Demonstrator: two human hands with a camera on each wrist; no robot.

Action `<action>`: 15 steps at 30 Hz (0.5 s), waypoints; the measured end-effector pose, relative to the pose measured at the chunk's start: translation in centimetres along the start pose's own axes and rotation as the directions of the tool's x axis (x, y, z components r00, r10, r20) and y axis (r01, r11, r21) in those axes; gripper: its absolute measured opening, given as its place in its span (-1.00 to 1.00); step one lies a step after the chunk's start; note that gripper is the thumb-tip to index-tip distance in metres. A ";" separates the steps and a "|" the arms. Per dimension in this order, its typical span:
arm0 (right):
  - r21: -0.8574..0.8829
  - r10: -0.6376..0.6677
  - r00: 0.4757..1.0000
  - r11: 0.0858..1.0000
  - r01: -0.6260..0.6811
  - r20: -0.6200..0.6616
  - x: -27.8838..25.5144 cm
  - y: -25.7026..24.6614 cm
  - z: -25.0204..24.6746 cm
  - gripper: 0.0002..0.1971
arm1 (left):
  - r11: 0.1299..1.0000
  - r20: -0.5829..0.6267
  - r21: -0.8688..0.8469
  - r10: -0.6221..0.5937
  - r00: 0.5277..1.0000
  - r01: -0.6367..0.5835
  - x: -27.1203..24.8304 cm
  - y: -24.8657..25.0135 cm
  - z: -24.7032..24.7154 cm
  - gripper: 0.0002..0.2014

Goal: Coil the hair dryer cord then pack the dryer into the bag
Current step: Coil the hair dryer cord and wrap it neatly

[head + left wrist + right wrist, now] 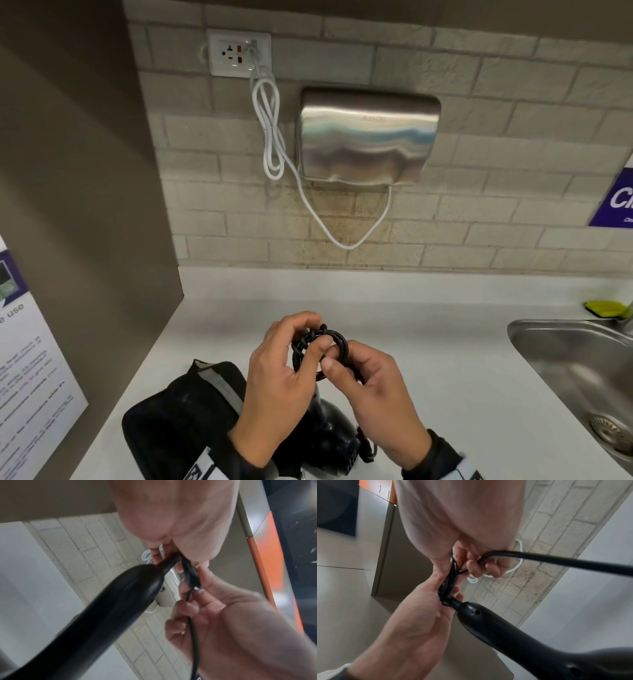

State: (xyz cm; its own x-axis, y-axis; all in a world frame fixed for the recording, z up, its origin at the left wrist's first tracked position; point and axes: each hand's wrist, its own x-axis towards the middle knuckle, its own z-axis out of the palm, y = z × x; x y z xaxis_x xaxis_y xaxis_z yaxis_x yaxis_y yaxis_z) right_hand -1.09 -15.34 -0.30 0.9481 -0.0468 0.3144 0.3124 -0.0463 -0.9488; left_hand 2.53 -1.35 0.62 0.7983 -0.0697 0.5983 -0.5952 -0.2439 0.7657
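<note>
The black cord coil [322, 346] is held up over the white counter [445, 342] by both hands. My left hand [308, 339] grips the bundle from the left, fingers curled round the loops. From the right, my right hand [334, 356] pinches it, and a loose strand [573, 562] runs through its fingers. The black hair dryer [329, 431] hangs just below the hands, its handle [505, 635] pointing up to the coil [450, 580]. A black bag [178, 421] lies on the counter at the lower left, partly under my left wrist.
A steel hand dryer [366, 137] is fixed to the brick wall, its white cable looping up to an outlet [239, 53]. A metal sink [582, 370] with a yellow-green sponge [606, 308] sits to the right. At the left stands a brown side wall with a poster [30, 359].
</note>
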 end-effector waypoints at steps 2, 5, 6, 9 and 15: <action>-0.064 -0.029 0.999 0.997 0.031 0.021 0.1 -0.4 -0.3 -0.83 | 0.994 0.069 -0.064 -0.088 0.994 0.093 0.2 0.5 -0.2 -0.82; -0.137 -0.058 0.997 0.988 0.065 0.054 0.3 -0.7 -0.5 -0.87 | 0.964 0.112 -0.161 -0.195 0.974 0.212 0.6 0.9 -0.3 -0.85; -0.163 -0.060 0.996 0.984 0.069 0.059 0.3 -0.7 -0.6 -0.86 | 0.949 0.114 -0.196 -0.230 0.967 0.248 0.6 1.1 -0.3 -0.87; -0.237 -0.059 0.998 0.969 0.065 0.031 0.2 -0.5 -0.6 -0.82 | 0.883 0.139 -0.309 -0.324 0.936 0.352 0.7 1.4 -0.4 -0.89; -0.408 -0.241 0.956 0.899 0.156 -0.168 0.1 -0.6 0.0 -0.79 | 0.723 0.218 -0.476 -0.454 0.864 0.500 0.9 2.3 -0.3 -0.89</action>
State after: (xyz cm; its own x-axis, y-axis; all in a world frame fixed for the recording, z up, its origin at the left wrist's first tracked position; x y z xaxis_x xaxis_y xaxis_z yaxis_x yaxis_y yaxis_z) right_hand -1.21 -15.31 0.31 0.8210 -0.2007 0.5346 0.4045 -0.4565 -0.7925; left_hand 1.84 -1.71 2.94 0.9800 -0.1606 0.1175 -0.0749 0.2493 0.9655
